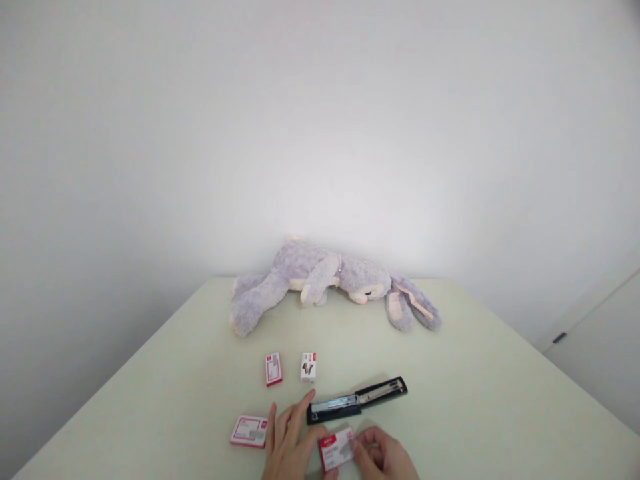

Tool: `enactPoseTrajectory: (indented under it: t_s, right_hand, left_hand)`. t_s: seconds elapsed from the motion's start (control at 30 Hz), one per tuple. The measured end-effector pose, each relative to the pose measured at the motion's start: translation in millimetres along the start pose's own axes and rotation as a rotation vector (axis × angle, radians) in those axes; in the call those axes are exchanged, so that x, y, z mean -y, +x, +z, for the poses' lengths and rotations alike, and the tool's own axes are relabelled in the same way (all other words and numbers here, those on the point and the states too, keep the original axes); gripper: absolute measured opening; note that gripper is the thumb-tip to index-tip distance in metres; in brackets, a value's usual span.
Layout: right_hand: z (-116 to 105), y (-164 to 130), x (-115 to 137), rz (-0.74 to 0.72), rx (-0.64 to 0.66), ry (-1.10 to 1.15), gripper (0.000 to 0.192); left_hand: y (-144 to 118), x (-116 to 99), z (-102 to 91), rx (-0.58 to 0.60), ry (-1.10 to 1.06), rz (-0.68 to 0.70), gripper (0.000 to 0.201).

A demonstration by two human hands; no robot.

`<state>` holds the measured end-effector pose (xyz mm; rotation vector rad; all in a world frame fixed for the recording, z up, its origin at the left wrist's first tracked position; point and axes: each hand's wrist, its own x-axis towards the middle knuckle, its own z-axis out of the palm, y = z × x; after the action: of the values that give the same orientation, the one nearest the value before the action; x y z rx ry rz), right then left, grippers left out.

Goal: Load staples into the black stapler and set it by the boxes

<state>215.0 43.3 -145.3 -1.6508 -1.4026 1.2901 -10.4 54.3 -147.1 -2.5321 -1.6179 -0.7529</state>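
A small white and red staple box [337, 449] is at the near side of the table, between both hands. My left hand [293, 440] grips its left end with thumb and index finger, while its other fingers spread upward. My right hand [383, 455] pinches the right end with fingers curled. Just beyond the hands lies a black stapler [357, 400], swung open with its metal channel showing. Left of my left hand, and partly covered by its fingers, is another flat red and white staple box [248, 431].
Farther back lie a smaller red and white box [273, 369] and a white box with a stapler picture [309, 367]. A lilac plush rabbit [320, 273] lies on its side along the far edge of the pale table [190, 373], against the white wall.
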Motion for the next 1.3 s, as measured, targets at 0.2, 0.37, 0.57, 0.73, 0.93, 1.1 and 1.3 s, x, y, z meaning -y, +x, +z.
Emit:
enactPoseTrajectory:
  t_s: [0.2,0.37,0.57,0.73,0.93,1.1,1.3]
  right_hand:
    - [9.7,11.8,-3.5,-0.081,-0.004,0.072,0.053]
    - [-7.2,7.2,-6.7,-0.07,-0.027,0.004,0.046]
    - [-16.9,4.9,-7.9,-0.048,-0.129,-0.107,0.044]
    - [-19.7,6.1,-6.2,-0.064,-0.017,-0.061,0.047]
    - [-31.4,-1.0,-1.4,-0.069,-0.203,-0.172,0.043]
    - [-27.0,-8.0,45.8,-0.19,-0.219,-0.274,0.044]
    - [18.3,11.2,69.9,-0.236,-0.08,-0.214,0.047]
  left_hand:
    - [-0.6,22.9,-7.1,0.064,-0.011,0.11,0.043]
    - [-8.8,25.3,-4.9,0.024,0.018,0.044,0.033]
    - [-9.0,23.7,-3.4,0.025,0.029,0.042,0.039]
    - [-5.5,11.8,-6.5,0.026,0.01,0.021,0.036]
    - [-9.5,4.2,-0.4,-0.055,0.039,-0.078,0.035]
    - [-2.1,18.5,-10.3,-0.038,0.05,0.095,0.048]
    - [-0.8,18.3,-12.8,-0.025,0.074,0.093,0.038]
